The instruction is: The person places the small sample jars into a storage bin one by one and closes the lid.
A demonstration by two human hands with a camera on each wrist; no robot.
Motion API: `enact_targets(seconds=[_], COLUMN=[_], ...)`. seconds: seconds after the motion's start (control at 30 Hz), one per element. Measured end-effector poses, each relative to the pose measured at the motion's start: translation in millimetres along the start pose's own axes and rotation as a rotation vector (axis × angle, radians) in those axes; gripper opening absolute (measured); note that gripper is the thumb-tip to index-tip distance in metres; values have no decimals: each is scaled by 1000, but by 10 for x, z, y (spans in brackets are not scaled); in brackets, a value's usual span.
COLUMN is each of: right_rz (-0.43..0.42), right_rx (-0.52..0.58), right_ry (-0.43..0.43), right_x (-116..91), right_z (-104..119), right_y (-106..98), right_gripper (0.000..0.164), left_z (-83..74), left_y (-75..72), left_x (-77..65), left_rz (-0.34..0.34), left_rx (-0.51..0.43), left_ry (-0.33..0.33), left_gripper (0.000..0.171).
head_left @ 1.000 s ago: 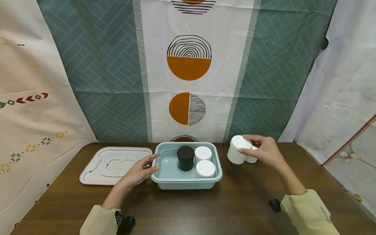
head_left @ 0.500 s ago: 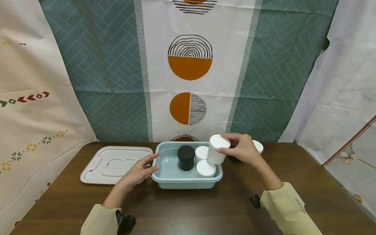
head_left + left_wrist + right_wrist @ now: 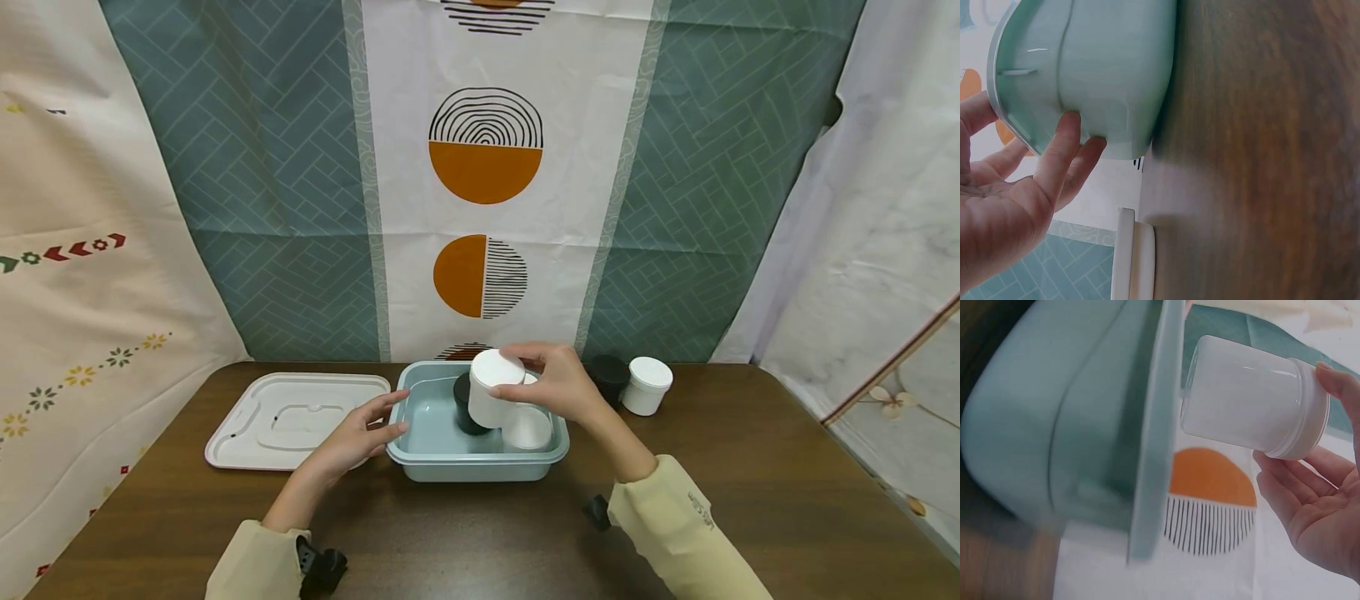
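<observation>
My right hand [image 3: 562,385] pinches a white jar [image 3: 491,407] by its white screw lid, with thumb and fingertips on opposite sides. The jar hangs upright over the pale blue plastic tub [image 3: 480,471]. In the right wrist view its translucent body [image 3: 1241,394] is above the tub's rim [image 3: 1155,456]. Behind the held jar, a black jar [image 3: 462,404] stands partly hidden in the tub, and a white-lidded jar [image 3: 527,427] is at the tub's right. Another white jar there is mostly covered. My left hand [image 3: 352,437] rests fairly straight fingers [image 3: 1060,147] against the tub's left end.
Left of the tub lies a white lid [image 3: 296,421] on the brown wooden table [image 3: 480,542]. On the right, a black jar [image 3: 609,377] and a white jar [image 3: 647,386] stand side by side near the back edge. Patterned cloth [image 3: 285,167] hangs behind the table.
My right hand has carried the white jar leftward, from beside the other jars on the right to over the tub. The left hand has stayed at the tub's end.
</observation>
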State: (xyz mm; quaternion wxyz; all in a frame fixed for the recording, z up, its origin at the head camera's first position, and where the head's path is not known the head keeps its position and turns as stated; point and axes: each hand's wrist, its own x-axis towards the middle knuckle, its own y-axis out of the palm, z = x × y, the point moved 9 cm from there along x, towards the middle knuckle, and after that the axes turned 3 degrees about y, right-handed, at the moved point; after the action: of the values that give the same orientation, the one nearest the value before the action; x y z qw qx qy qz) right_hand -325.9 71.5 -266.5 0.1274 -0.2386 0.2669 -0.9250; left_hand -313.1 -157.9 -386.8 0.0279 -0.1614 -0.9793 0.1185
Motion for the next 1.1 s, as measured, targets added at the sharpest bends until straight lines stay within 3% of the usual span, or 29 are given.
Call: enact_targets(seconds=[0.47,0.83,1.1], right_rz=[75,110,129], right_rx=[4,-141,-257], right_ry=[-54,-74,-135], right_x=[-33,-160,-182], right_z=[23,-140,-189], right_y=[357,519,601], right_gripper=[45,45,46], left_z=[-7,-7,-5], left_y=[-11,-10,-12], left_x=[7,6,4], left_rz=[-15,-12,-10], left_rx=[14,7,9], left_ry=[-1,6,-2], left_gripper=[58,58,58])
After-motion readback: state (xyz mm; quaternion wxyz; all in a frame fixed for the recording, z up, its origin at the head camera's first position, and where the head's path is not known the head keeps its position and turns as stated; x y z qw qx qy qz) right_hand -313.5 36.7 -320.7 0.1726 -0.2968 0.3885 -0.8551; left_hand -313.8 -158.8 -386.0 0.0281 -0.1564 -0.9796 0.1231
